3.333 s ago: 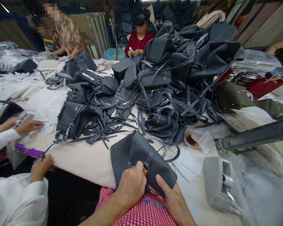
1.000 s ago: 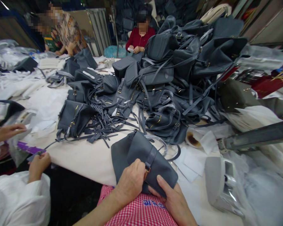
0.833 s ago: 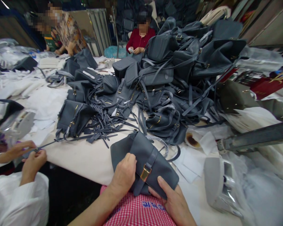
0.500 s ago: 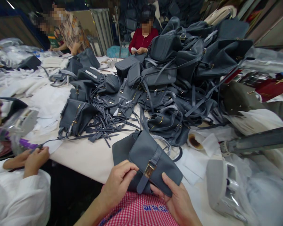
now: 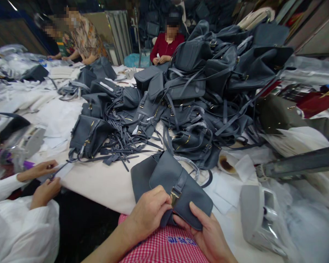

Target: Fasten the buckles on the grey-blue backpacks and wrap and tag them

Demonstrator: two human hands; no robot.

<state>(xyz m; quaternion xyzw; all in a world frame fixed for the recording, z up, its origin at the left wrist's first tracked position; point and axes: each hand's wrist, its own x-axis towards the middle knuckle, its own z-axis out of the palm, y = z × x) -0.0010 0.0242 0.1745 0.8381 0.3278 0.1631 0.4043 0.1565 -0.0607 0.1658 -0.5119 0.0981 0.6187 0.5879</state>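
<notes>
A dark blue-grey handbag (image 5: 186, 182) rests at the table's front edge, its flap facing up. My right hand (image 5: 205, 226) grips the flap's lower right edge, thumb on top and fingers beneath. On the flap is a strap (image 5: 180, 181) with a gold buckle (image 5: 174, 196). My left hand (image 5: 153, 206) is closed in a pinch at the buckle, over the strap's free end, which its fingers mostly hide. Some clear plastic wrap (image 5: 190, 162) lies behind the bag.
A large pile of similar bags (image 5: 192, 84) fills the table's middle, with a heap of loose straps (image 5: 126, 140) at its left. A tape dispenser (image 5: 259, 215) stands at right near a stained cup (image 5: 227, 163). At left, a co-worker's hands (image 5: 48, 184) hold a thin strap.
My left hand has moved right onto the buckle and the strap's end. My right hand keeps its hold on the bag. At left, the co-worker's hands have moved apart.
</notes>
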